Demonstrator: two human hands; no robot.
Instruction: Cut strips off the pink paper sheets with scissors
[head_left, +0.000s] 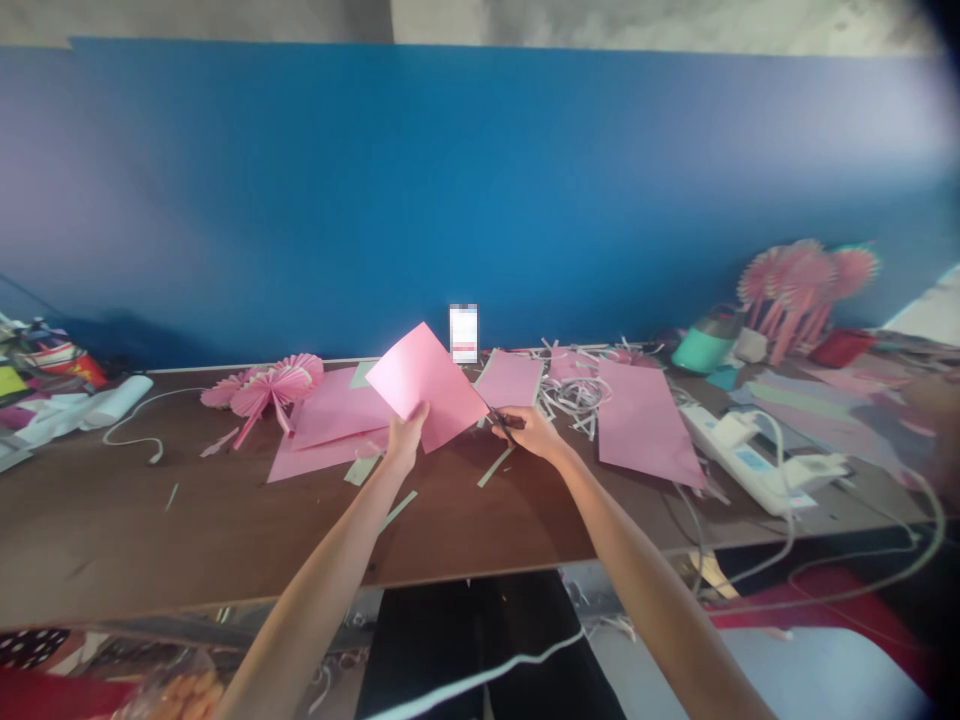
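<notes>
My left hand [406,432] pinches the lower edge of a pink paper sheet [425,383] and holds it tilted above the brown table [187,520]. My right hand [531,428] grips dark scissors [501,421], whose blades meet the sheet's right edge. More pink sheets lie flat under and beside my hands: a stack on the left [330,425], a small one behind [510,380] and a large one on the right [645,420].
Folded pink paper fans [270,388] lie at the left, more fans [802,280] lean on the blue wall at the right. White paper strips [577,392], a teal cup [701,347], a white power strip with cables [750,455] and a small card [463,333] are nearby.
</notes>
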